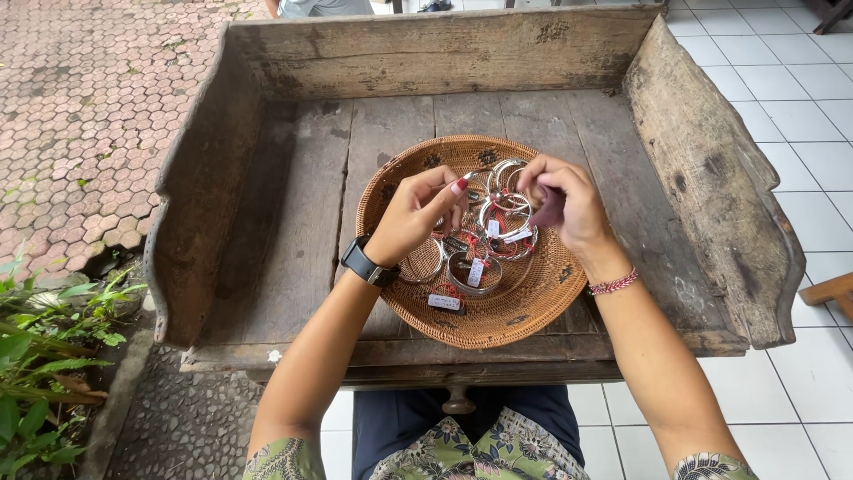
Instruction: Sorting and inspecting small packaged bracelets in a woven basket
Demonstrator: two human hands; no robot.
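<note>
A round woven basket (pixel 533 302) sits on an old wooden tray-like table (pixel 302 222). It holds several silver bangles (pixel 475 267) with small white price tags on red strings. My left hand (pixel 418 213), with a black watch on the wrist, pinches a tag or string above the pile. My right hand (pixel 569 200), with a red woven bracelet on the wrist, grips a silver bangle (pixel 505 206) held between both hands over the basket.
The table has raised wooden sides at left, back and right (pixel 711 178). Red paving stones (pixel 80 107) lie to the left, with green plants (pixel 44 356) at lower left. White floor tiles (pixel 800 107) lie to the right. My patterned clothing shows below.
</note>
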